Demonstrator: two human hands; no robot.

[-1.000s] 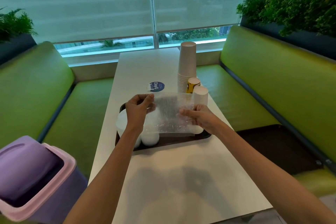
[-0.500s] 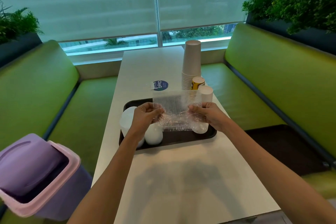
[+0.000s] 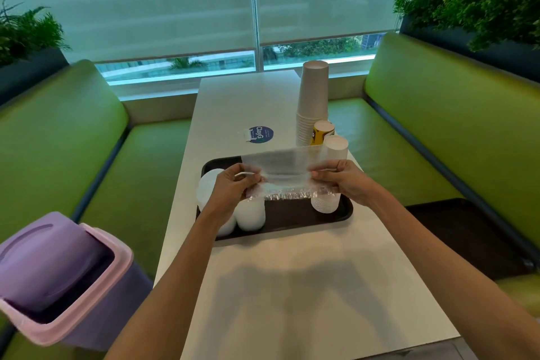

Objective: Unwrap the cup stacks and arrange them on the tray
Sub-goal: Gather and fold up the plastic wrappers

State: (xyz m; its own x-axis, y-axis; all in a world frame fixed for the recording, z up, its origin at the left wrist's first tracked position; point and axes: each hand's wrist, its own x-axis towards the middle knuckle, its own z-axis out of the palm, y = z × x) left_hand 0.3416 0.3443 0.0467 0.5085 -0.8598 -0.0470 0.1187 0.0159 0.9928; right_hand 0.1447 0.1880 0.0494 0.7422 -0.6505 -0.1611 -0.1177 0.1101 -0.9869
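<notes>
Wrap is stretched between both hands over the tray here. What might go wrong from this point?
1. The plastic wrap, pinched by the left hand and right hand, hangs against the short cup stack on the tray; a tug may tip it.
2. The tall cup stack stands close behind; a swinging hand might topple it.
3. The bin sits low on the left; the wrap may miss it when dropped.
</notes>
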